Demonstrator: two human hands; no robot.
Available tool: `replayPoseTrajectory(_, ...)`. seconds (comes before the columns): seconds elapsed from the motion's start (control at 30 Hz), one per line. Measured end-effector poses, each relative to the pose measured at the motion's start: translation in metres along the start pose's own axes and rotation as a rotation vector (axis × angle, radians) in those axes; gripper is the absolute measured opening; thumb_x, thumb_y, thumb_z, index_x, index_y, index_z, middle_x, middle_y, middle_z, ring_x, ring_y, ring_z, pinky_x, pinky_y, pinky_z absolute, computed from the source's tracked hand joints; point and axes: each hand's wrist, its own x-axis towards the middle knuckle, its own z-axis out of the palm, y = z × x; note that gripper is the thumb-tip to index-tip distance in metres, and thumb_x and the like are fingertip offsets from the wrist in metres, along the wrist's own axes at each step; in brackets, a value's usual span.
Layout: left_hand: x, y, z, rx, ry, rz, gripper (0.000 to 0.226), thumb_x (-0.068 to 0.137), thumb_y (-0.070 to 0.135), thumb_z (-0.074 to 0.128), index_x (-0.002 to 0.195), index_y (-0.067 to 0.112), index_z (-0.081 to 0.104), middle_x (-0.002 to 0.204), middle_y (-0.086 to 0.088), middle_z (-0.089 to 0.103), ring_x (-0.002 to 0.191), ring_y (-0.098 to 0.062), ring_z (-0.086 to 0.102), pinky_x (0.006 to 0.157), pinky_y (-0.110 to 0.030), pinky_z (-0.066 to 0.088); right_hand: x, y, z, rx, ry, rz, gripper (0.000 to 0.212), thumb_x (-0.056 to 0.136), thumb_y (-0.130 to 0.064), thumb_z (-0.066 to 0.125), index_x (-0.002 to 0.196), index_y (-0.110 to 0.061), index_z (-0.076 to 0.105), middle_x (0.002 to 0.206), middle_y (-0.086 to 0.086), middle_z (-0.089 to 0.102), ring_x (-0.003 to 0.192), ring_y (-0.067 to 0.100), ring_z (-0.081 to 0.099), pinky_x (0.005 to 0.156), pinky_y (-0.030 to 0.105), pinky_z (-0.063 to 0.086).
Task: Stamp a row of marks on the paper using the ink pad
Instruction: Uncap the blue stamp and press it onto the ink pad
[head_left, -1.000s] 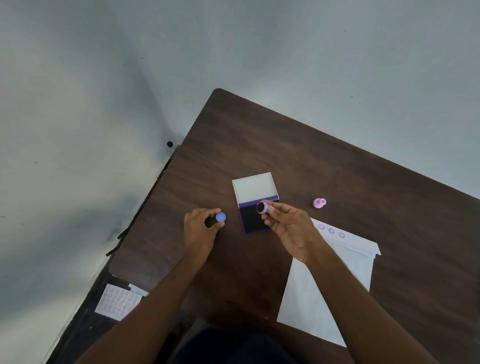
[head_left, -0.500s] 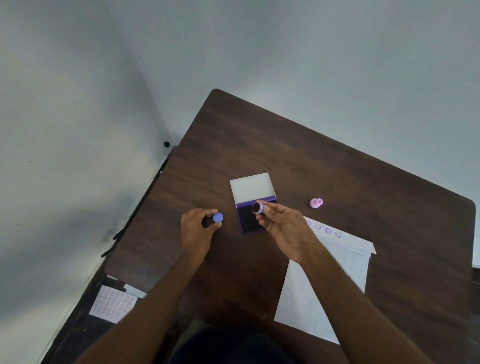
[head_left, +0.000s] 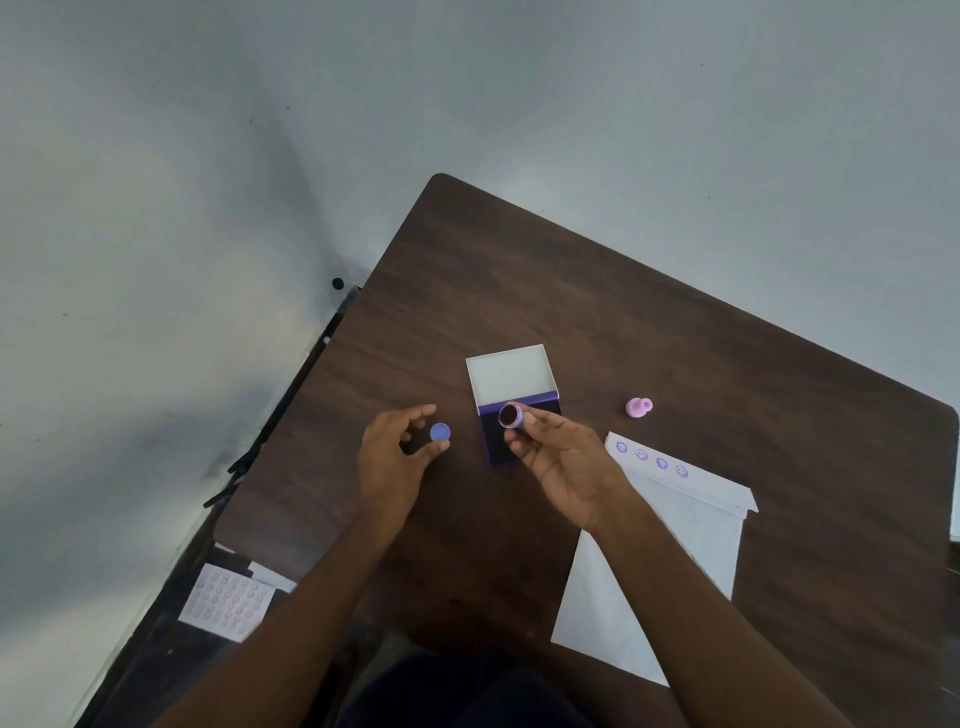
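My right hand (head_left: 563, 460) pinches a small purple stamp (head_left: 511, 415) with its dark inked face turned up and left, held over the open ink pad (head_left: 496, 449). The pad's white lid (head_left: 511, 373) stands open behind it. My left hand (head_left: 395, 457) sits to the left of the pad with fingers spread, a round blue cap (head_left: 440, 432) at its thumb tip. The white paper (head_left: 670, 545) lies to the right, with a row of several purple marks (head_left: 652, 460) along its top edge.
A pink stamp (head_left: 638, 407) lies on the dark wooden table (head_left: 597, 312) beyond the paper. A sheet of small stickers (head_left: 226, 601) rests below the table's left edge. Walls close in behind and to the left.
The fingers of my left hand have opened, so the blue cap now rests only at the thumb tip. My right hand with the stamp has stayed over the pad.
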Motion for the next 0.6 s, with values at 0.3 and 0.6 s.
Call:
replayPoseTrajectory(0.3, -0.020, 0.066, 0.004, -0.170, -0.030, 0.221, 0.033, 0.079, 0.027, 0.076, 0.110, 0.027, 0.067, 0.104, 0.017, 0.066, 0.097, 0.006, 0.063, 0.080, -0.005, 0.047, -0.013, 0.000, -0.003, 0.117, -0.145, -0.004, 0.038, 0.087, -0.009, 0.065, 0.123, 0.002, 0.061, 0.115, 0.018, 0.066, 0.098, 0.023, 0.065, 0.089, 0.032, 0.053)
replayPoseTrajectory(0.6, -0.019, 0.102, 0.009, -0.116, -0.204, 0.328, 0.051, 0.074, 0.022, 0.079, 0.122, 0.012, 0.066, 0.113, 0.001, 0.065, 0.100, -0.007, 0.062, 0.091, -0.016, 0.051, -0.020, 0.001, -0.007, 0.327, -0.183, 0.096, 0.039, 0.080, -0.015, 0.073, 0.116, -0.002, 0.068, 0.112, 0.019, 0.069, 0.090, 0.020, 0.059, 0.085, 0.033, 0.055)
